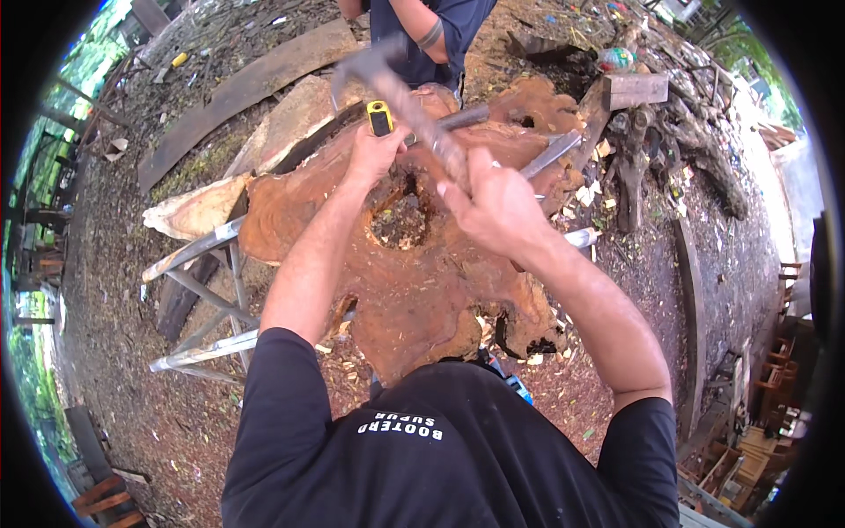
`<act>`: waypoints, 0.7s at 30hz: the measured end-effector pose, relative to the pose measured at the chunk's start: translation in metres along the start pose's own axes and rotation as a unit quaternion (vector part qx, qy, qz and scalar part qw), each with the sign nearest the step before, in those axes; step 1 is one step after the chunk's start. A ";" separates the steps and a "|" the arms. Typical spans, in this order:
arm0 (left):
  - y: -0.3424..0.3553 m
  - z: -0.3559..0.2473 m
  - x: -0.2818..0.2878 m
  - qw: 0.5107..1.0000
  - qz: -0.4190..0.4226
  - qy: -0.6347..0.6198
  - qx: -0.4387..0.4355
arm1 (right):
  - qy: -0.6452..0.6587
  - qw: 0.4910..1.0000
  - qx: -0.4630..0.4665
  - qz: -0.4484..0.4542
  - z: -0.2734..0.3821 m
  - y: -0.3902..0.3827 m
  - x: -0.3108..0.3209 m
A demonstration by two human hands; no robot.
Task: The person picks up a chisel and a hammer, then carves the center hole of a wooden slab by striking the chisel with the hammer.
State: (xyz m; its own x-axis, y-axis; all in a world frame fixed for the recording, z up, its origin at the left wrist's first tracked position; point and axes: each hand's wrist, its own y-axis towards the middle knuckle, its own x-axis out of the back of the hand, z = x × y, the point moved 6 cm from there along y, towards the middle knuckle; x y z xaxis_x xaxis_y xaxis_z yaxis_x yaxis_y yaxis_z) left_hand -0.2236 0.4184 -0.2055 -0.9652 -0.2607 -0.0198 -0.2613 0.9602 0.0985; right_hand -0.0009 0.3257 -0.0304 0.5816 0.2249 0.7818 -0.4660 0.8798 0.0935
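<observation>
At the middle of the frame, a broad, irregular reddish-brown wooden slab (422,286) with a ragged dark hollow (399,222) lies across a silver tubular metal trestle (201,249). The left hand (373,158), above the hollow, has its fingers wrapped around a yellow-and-black-handled tool (379,118), apparently a chisel; its blade is hidden, so I cannot tell where the edge bears. The right hand (503,204), right of centre, has its fingers closed around the brown handle of a claw-type hammer (412,110), whose blurred metal head is at upper centre, beyond the yellow-and-black tool.

The step in hand looks like hammer-and-chisel carving, judging by this grip and the pale wood chips scattered below the slab. The next move would call for a steady left hand, the edge set firmly at the chosen angle, and a square blow on the handle's end, clear of the left fingers. Another person (431,40) in dark clothing is at the slab's far side, top of the frame, close enough to warrant a controlled stroke.
</observation>
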 end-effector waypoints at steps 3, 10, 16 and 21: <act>-0.009 0.003 -0.003 0.998 -0.003 0.051 -0.033 | -0.099 0.990 -0.041 0.087 -0.030 0.004 -0.028; -0.008 0.004 0.001 0.995 0.026 0.096 -0.008 | -0.015 0.999 -0.044 0.025 -0.001 -0.003 0.005; -0.002 0.021 0.010 0.982 0.002 0.187 -0.030 | -0.086 0.990 -0.053 0.095 -0.043 -0.002 -0.049; -0.006 0.024 -0.003 0.985 0.030 0.170 0.028 | -0.031 0.997 -0.067 0.028 -0.030 -0.008 -0.018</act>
State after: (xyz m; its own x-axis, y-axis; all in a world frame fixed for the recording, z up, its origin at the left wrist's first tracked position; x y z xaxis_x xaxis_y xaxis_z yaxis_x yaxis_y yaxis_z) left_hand -0.2196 0.4158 -0.2296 -0.9235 -0.2124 0.3194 -0.2129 0.9765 0.0336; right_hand 0.0128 0.3277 -0.0636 0.5123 0.2525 0.8209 -0.4007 0.9157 -0.0316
